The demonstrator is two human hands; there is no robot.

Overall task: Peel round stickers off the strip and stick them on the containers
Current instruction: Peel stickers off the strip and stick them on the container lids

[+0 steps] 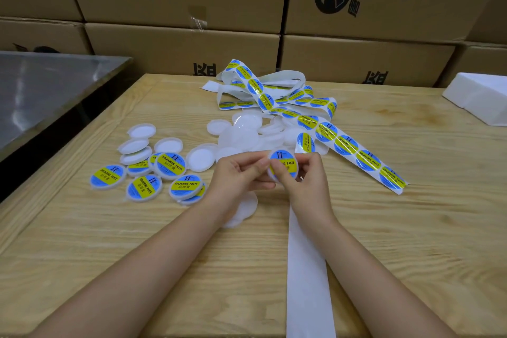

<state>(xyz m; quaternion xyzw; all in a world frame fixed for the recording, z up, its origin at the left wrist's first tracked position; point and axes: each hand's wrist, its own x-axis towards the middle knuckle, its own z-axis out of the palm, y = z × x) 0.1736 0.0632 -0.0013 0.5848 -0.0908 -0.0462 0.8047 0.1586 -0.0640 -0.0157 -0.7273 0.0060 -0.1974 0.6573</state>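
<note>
Both hands hold one round white container (285,164) above the wooden table (137,241); a blue-and-yellow round sticker lies on its face. My left hand (238,175) grips its left edge, and my right hand (304,175) pinches it with the thumb pressed on the sticker. The sticker strip (356,151) runs from a tangled heap at the back toward the right, with several stickers on it. Its bare white backing (307,269) trails toward me under my right forearm.
Several labelled containers (153,175) lie at the left, with plain white ones (247,134) behind them and at the centre. Cardboard boxes (192,46) form a wall at the back. A metal surface (41,90) sits at the left, a white foam block (482,96) at the right.
</note>
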